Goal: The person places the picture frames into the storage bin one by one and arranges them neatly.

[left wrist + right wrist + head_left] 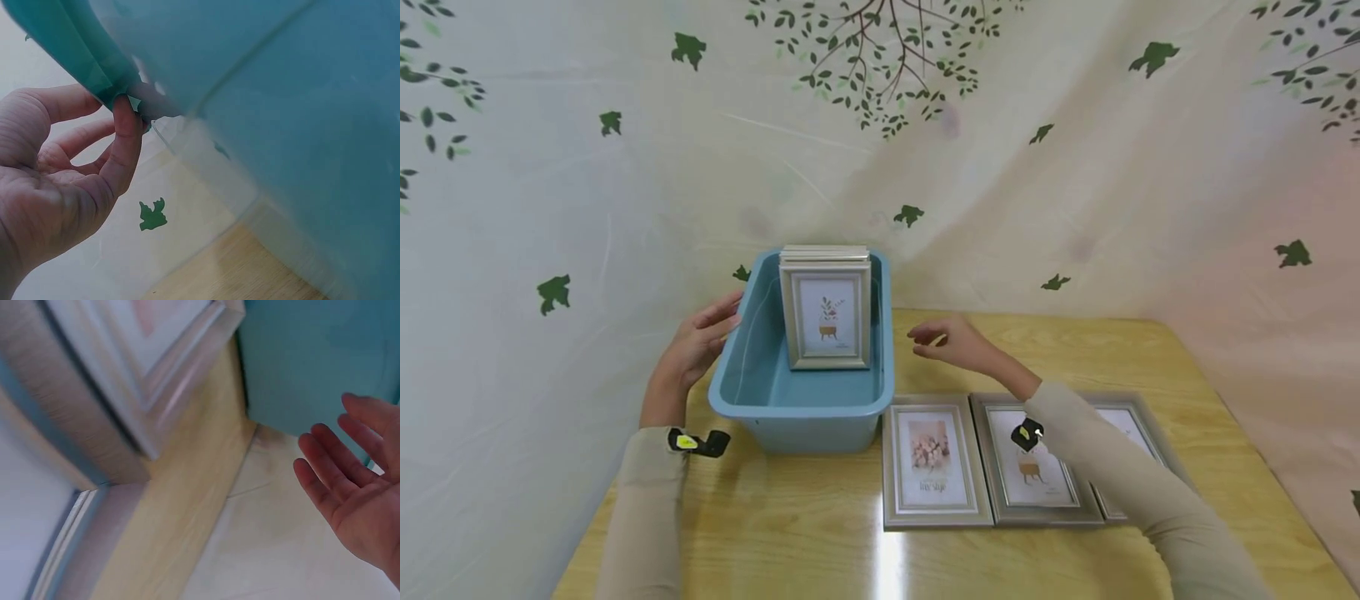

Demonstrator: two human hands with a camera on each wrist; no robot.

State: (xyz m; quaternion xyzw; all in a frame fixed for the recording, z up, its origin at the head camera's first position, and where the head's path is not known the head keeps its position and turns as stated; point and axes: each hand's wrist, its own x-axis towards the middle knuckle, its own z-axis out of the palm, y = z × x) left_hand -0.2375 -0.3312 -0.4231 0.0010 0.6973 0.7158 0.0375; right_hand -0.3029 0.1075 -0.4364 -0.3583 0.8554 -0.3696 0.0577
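Partway through, by the look of it: frames are found both in the tub and on the counter. A stack of picture frames (825, 310) is stood on edge inside the blue tub (808, 412), toward its far end, with a potted-plant print turned to the near side. Several edges are seen at the top, but an exact count cannot be made. The near part of the tub floor is left bare, so more room is judged available there.

Outside, three frames are laid flat in a row on the counter (805, 533), right of the tub: the flower frame (936, 462) nearest to it, the plant frame (1036, 496) in the middle, and the far-right frame (1131, 423), partly covered by the right sleeve (1127, 475). These are taken as the portion left to be handled, though whether frames are being put in or taken out cannot be told from this moment.

The tub's left rim is pinched by the left hand (702, 340). Nothing is held by the right hand (953, 342); its fingers are loosely bent, and it is held beside the tub without contact.
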